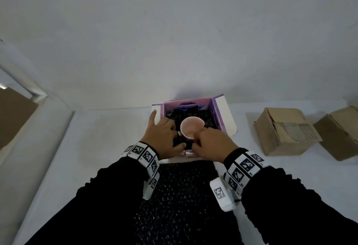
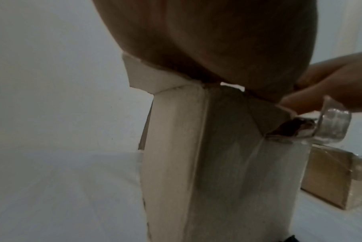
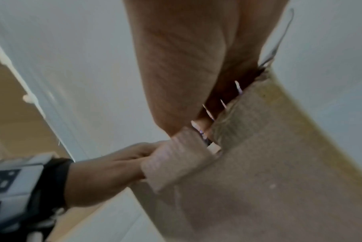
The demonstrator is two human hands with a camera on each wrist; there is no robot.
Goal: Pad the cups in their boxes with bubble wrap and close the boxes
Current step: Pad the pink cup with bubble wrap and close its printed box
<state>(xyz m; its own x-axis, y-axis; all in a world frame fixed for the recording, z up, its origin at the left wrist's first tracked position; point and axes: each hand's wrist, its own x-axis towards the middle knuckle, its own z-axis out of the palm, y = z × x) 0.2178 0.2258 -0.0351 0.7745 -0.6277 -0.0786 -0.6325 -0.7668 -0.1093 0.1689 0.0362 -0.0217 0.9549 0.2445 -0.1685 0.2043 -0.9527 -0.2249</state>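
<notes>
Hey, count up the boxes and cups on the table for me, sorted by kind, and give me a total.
Purple box, open: 1
Brown cardboard boxes: 2
Pink cup, inside the purple box: 1
Clear glass cup, seen only from the left wrist view: 1
Total: 5

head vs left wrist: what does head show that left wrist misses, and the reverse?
Head only: the pink cup sitting upright in dark padding inside the purple-lined box, with both hands at its near edge, and a dark speckled sheet between the forearms.

Left wrist only: the box's plain outer wall from low down and a clear glass item at right; the box interior is hidden.

Both: the box, the left hand, the right hand and a brown carton on the white table.
</notes>
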